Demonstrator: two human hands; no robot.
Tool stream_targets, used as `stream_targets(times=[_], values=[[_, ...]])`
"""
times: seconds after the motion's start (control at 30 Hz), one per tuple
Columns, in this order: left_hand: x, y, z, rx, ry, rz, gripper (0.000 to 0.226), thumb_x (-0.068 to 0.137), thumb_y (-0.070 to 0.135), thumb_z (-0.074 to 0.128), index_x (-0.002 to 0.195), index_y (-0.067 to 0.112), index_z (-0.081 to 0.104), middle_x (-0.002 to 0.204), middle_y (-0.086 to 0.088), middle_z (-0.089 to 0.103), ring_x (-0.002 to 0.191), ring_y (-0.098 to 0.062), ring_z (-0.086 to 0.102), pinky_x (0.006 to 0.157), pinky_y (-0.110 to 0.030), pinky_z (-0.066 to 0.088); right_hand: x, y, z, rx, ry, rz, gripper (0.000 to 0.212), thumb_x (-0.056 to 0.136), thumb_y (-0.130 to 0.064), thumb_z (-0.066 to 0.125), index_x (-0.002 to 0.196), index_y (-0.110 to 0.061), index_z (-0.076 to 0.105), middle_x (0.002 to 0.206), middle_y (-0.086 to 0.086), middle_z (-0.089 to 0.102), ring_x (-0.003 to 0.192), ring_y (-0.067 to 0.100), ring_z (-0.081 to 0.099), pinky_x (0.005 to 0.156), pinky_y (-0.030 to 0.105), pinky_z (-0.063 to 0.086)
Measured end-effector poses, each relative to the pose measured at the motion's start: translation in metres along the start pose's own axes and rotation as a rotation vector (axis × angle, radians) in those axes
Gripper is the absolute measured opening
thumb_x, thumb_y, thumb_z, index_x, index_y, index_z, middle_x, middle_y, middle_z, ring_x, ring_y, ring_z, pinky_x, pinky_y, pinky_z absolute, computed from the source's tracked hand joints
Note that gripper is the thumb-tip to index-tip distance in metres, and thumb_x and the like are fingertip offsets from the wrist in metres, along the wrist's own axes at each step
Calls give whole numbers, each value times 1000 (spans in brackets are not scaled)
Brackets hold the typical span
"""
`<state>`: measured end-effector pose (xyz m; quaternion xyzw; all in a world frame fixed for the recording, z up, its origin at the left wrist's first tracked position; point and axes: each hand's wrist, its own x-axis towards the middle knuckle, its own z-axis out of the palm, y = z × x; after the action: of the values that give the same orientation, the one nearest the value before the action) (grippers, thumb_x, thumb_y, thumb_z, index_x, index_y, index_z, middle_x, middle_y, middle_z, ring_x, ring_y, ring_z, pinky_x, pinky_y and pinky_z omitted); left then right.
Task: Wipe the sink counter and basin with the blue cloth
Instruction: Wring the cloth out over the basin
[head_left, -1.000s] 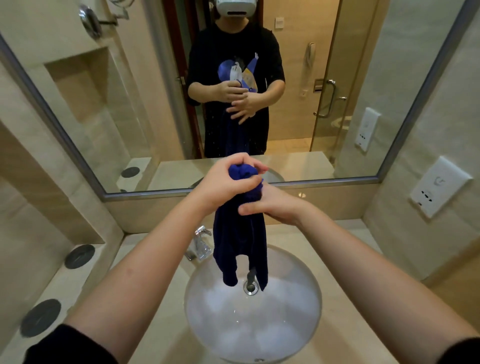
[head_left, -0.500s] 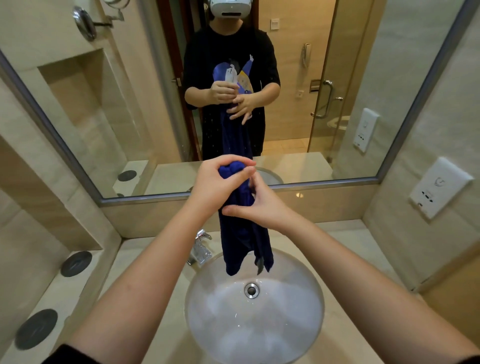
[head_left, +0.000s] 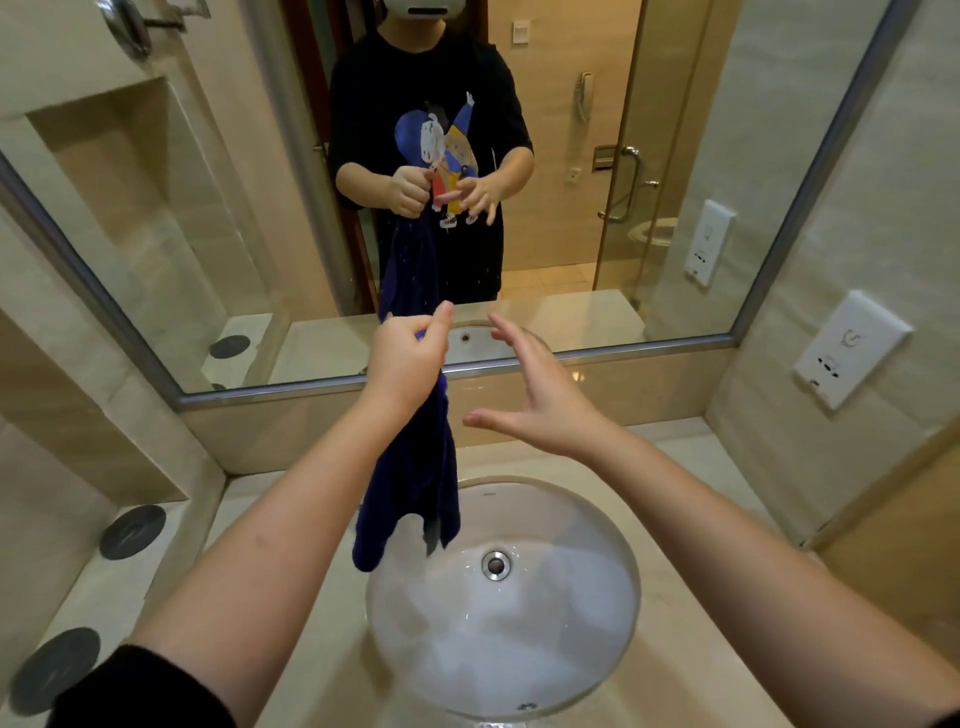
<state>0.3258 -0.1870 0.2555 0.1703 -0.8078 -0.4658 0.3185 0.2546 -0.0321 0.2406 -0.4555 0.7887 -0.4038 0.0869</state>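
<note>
My left hand (head_left: 408, 349) pinches the top of the blue cloth (head_left: 415, 483), fingers closed on it. Cloth hangs straight down, long axis vertical, lower end pointing at the basin (head_left: 597, 525), dangling over its rear left rim, not touching. My right hand (head_left: 540, 400) is spread wide, empty, just right of the cloth. Left hand nearer. Tabletop (head_left: 691, 457) lies below; wiping probably means lowering it.

We have one wide-angle view, worn on the person's head, looking forward and steeply down onto the basin (head_left: 613, 597) from close above, with the mirror (head_left: 649, 156) just behind it facing us.
</note>
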Motion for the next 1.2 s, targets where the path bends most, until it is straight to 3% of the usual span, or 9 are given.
stream_targets(times=[0.1,0.27,0.43,0.63,0.77,0.87,1.0,1.1,1.2], values=[[-5,-7,1,-51,25,-27,56,101,32,41,49,11,39,46,-1,36,49,-17,34,77,-54,49,-3,0,4,-3,-21,34,110,72,-46,81,154,-30,9,156,-3,26,143,13,24,116,39,27],[-16,-2,5,-108,12,-10,55,102,26,40,49,14,37,48,-4,34,49,-17,32,62,-36,36,-7,-5,14,-3,-74,30,116,70,-47,82,154,-33,2,158,-4,22,145,14,21,116,39,25],[-20,10,12,-289,-135,19,55,101,27,40,49,8,39,45,-5,40,48,-20,38,61,-39,36,-7,-4,28,187,-146,28,126,66,-39,87,154,-33,-3,157,-8,25,144,5,23,117,30,25],[-29,28,9,-165,-314,103,42,90,35,64,59,9,55,59,-15,54,61,-21,54,69,-31,47,-9,-2,46,449,-67,171,84,68,-12,86,132,-25,34,117,-10,59,111,2,59,95,21,49],[-36,21,9,-60,-206,134,30,84,30,72,66,12,55,64,0,54,64,-7,53,65,-22,47,-7,-2,51,340,27,158,69,70,-13,79,130,-15,44,109,-7,64,105,4,62,87,22,51],[-42,18,17,-37,-60,109,33,84,34,71,63,20,50,61,8,51,61,-4,48,64,-21,44,-9,-14,53,155,62,200,42,73,-20,74,106,-20,48,81,-11,62,78,3,62,64,19,48],[-46,20,31,-132,58,53,52,90,40,62,61,-1,50,57,-15,49,59,-24,47,63,-36,42,-9,-25,50,-170,89,240,11,84,-22,60,81,-19,49,67,-1,57,72,25,61,60,31,46],[-44,20,41,-166,138,30,59,94,36,55,57,-7,41,53,-24,38,55,-35,37,54,-43,34,-10,-23,53,-276,118,249,15,86,-17,54,72,-19,48,69,3,58,69,27,56,55,30,38],[-41,19,47,-129,195,1,57,97,28,53,51,3,29,48,-7,23,50,-18,21,52,-35,19,-8,-18,55,-408,137,236,31,85,-14,51,60,-23,34,61,-3,46,66,25,48,52,30,28]])
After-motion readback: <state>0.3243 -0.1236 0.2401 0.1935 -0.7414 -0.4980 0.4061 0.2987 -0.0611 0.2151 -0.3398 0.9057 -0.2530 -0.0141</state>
